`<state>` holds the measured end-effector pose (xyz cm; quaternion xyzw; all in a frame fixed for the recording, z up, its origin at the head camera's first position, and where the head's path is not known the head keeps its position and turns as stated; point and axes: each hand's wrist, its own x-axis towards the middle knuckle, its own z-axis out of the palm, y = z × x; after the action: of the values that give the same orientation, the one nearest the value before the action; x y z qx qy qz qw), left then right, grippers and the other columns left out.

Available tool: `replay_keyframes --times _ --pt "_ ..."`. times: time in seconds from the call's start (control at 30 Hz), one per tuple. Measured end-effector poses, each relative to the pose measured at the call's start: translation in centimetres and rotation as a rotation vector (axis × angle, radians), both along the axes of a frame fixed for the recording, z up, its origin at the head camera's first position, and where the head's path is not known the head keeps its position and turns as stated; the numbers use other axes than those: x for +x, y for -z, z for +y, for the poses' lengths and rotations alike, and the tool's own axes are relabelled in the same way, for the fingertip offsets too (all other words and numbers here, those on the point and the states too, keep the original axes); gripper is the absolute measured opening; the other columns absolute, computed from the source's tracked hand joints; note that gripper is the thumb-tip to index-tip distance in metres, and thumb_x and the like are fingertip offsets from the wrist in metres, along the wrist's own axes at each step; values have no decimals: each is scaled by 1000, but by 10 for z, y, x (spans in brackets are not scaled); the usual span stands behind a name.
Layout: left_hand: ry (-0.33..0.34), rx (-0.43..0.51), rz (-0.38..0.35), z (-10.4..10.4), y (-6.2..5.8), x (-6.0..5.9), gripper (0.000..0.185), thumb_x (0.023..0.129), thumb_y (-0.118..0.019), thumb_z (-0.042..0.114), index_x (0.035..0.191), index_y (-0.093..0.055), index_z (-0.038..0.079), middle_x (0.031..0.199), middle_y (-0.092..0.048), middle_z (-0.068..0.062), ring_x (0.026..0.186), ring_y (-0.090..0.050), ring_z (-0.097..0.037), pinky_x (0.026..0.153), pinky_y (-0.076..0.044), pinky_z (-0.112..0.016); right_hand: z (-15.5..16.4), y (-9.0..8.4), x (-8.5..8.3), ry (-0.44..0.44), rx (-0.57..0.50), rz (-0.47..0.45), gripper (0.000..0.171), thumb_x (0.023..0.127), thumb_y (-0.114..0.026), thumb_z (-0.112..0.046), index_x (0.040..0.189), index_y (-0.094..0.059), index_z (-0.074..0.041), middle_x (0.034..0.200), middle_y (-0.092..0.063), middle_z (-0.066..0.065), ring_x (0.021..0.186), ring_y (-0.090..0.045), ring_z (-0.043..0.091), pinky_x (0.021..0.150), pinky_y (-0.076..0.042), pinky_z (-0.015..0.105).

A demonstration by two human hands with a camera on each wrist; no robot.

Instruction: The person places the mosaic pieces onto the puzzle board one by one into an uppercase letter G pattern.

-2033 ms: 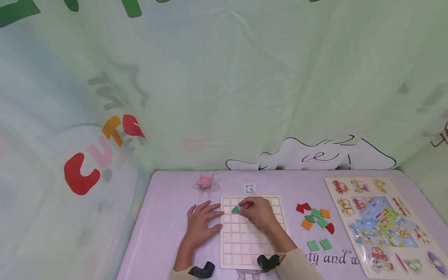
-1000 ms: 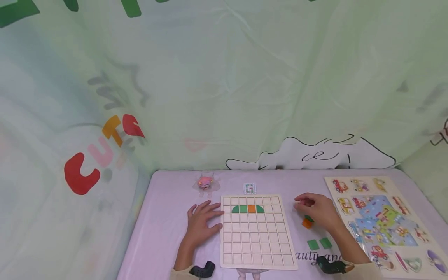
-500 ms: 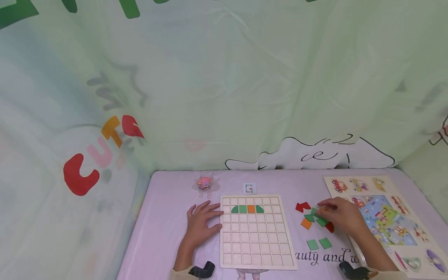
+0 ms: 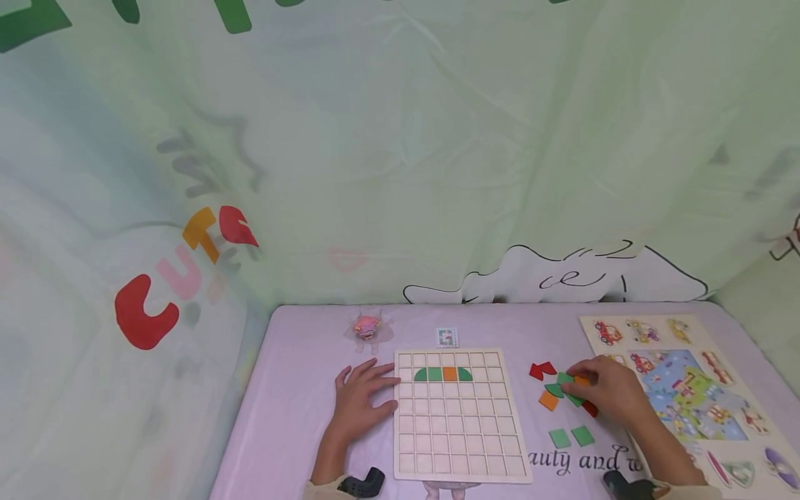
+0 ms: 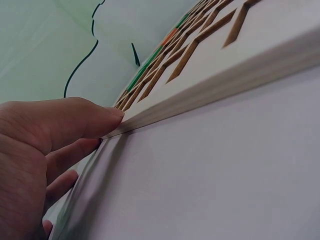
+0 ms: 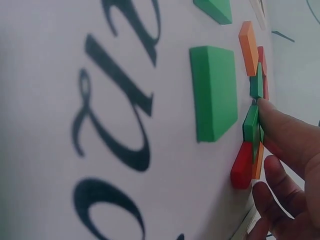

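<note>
- Table (image 4: 300, 389), covered in lilac cloth: carries all items noted below.
- Vehicle puzzle (image 4: 681, 396): lies at the right edge, not in use.
- Grid board (image 4: 459, 430): wooden, centred before the person. Four cells of the second row are filled, reading green, green, orange, green (image 4: 442, 374); every other cell shows bare wood. Judged: work is at an early stage, most of the board unfilled.
- Left hand (image 4: 362, 399): flat on the cloth, fingers straight and spread, fingertips (image 5: 107, 117) against the board's left edge. It holds nothing.
- Right hand (image 4: 609, 392): over the loose pile just right of the board, fingertips (image 6: 272, 117) touching a green piece (image 6: 251, 125). Whether the piece is pinched or only touched cannot be told.
- Loose pieces (image 4: 553, 392): red, green and orange, clustered on the cloth; two green squares (image 4: 571, 437) lie apart, nearer the person. None yet placed.
</note>
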<state>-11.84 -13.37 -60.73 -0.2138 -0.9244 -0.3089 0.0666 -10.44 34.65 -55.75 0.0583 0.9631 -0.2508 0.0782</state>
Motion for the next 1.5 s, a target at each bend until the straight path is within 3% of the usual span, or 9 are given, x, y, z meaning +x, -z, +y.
replay_keyframes --times 0.13,0.43,0.6,0.73,0.93,1.2,1.33,1.5 --pt "-2 -1 1 0 0 0 37 81 -79 34 118 -76 31 141 -65 8 142 -48 -27 113 -17 -65 -1 0 -1 0 7 -5 49 79 -86 -40 110 -75 -4 112 -66 22 91 -54 30 78 -51 45" --pt "7 24 -3 1 -4 2 37 81 -79 32 118 -77 28 140 -66 5 142 -48 -30 112 -17 -67 -4 0 -3 -11 29 26 49 79 -85 -43 107 -74 -4 101 -66 13 87 -54 25 68 -46 30" --pt "4 25 -11 0 -4 2 37 81 -79 31 118 -77 28 140 -66 4 142 -48 -31 113 -16 -67 -15 -3 -7 -9 -15 86 49 80 -85 -46 106 -74 -7 101 -67 11 88 -56 25 67 -47 29" --pt "11 34 -8 0 -4 1 37 81 -79 31 118 -76 27 140 -66 3 142 -48 -32 113 -15 -67 -33 -9 -10 -22 -79 119 38 83 -82 -42 103 -73 -11 92 -68 5 82 -56 20 62 -44 27" --pt "15 22 3 -1 -2 1 37 82 -79 33 119 -76 28 141 -65 4 142 -48 -31 112 -16 -67 -62 -10 -17 -59 -282 157 28 85 -82 -29 102 -69 -11 88 -71 0 74 -63 8 62 -51 22" --pt "17 1 16 -1 2 -1 39 82 -78 35 120 -75 30 142 -64 6 143 -47 -29 112 -16 -65 -108 -10 -23 28 -696 16 37 90 -78 -30 115 -64 -6 97 -71 8 83 -68 17 75 -57 23" --pt "11 -11 21 -2 3 -1 39 82 -78 36 120 -75 32 142 -64 8 143 -47 -27 112 -17 -64 -134 -10 -25 38 -799 -30 33 92 -76 -25 116 -65 -4 100 -69 12 87 -72 21 79 -60 25" --pt "13 -8 17 -1 1 -1 39 82 -78 36 120 -75 31 142 -64 7 143 -47 -28 112 -17 -65 -164 -10 -26 36 -840 -83 25 94 -73 -19 114 -68 -5 106 -67 13 89 -74 22 79 -60 24"
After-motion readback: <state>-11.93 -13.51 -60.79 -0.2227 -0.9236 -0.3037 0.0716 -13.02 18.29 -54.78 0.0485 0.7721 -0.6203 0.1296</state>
